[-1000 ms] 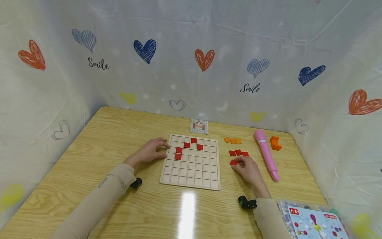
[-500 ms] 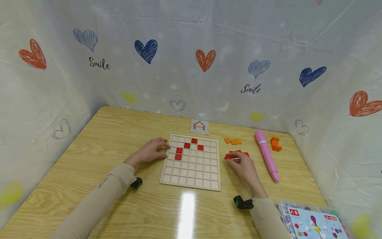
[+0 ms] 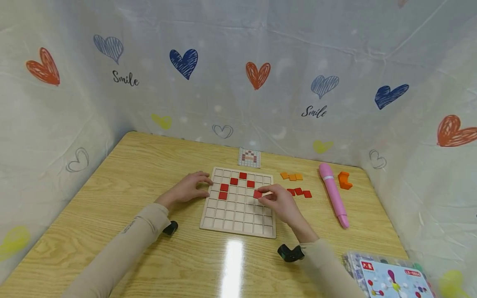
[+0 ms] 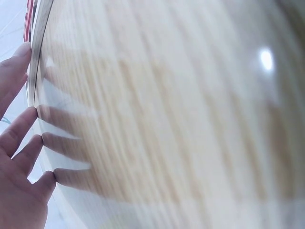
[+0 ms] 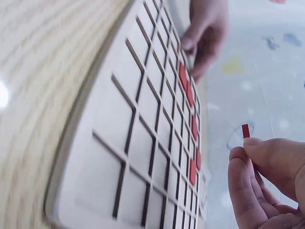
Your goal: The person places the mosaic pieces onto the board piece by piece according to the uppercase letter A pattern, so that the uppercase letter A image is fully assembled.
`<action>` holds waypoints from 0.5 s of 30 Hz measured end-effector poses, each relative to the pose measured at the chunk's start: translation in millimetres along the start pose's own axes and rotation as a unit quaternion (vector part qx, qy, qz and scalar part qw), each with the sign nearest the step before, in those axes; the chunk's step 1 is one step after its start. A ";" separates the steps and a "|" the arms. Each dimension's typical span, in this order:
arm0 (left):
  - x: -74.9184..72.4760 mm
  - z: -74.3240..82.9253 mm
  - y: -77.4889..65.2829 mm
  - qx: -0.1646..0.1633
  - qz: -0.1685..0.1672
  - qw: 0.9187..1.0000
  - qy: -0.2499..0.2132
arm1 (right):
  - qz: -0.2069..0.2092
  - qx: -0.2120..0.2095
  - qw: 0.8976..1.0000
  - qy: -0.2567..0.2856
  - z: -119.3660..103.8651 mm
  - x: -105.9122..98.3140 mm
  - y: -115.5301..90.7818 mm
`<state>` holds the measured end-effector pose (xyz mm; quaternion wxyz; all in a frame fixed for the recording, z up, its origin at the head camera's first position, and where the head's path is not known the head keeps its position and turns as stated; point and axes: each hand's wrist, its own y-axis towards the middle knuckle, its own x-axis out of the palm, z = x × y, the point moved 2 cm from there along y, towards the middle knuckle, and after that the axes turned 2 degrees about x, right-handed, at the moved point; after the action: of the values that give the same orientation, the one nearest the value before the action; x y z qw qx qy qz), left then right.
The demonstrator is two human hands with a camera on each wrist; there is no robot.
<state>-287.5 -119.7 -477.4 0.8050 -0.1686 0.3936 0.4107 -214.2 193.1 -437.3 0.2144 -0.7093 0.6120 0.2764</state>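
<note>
Near right corner of wood-grain worktop (image 3: 167, 265): clear plastic case (image 3: 395, 277) with light-blue printed label. Beyond it, pale wooden grid board (image 3: 238, 207). Right hand (image 3: 281, 203) pinches flat square red tile (image 3: 257, 194) over the board's right side. Left hand (image 3: 188, 187): fingers spread, at the board's left edge. Three loose red tiles (image 3: 299, 191) beyond its right edge; five seated red tiles (image 3: 224, 187) in its far half. Paper pattern card (image 3: 249, 157) by worktop's far edge.
</note>
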 end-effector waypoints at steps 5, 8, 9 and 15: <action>-1.1 0.9 -0.4 -0.002 0.000 1.000 0.000 | -0.034 -0.035 0.999 0.000 -14.3 20.6 0.5; -1.5 1.3 -0.4 -0.003 -0.001 1.000 0.000 | -0.057 -0.048 0.997 -0.003 -20.4 31.5 0.7; -1.5 1.3 -0.3 -0.003 -0.001 1.000 0.001 | -0.063 -0.053 0.997 -0.006 -22.2 34.8 0.9; -0.6 -0.6 0.7 -0.005 -0.003 1.000 0.006 | -0.088 -0.069 0.994 -0.009 -29.0 49.1 5.7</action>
<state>-288.6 -120.0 -477.3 0.8029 -0.1765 0.3959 0.4094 -211.2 136.8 -447.4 0.1939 -0.7708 0.5251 0.3041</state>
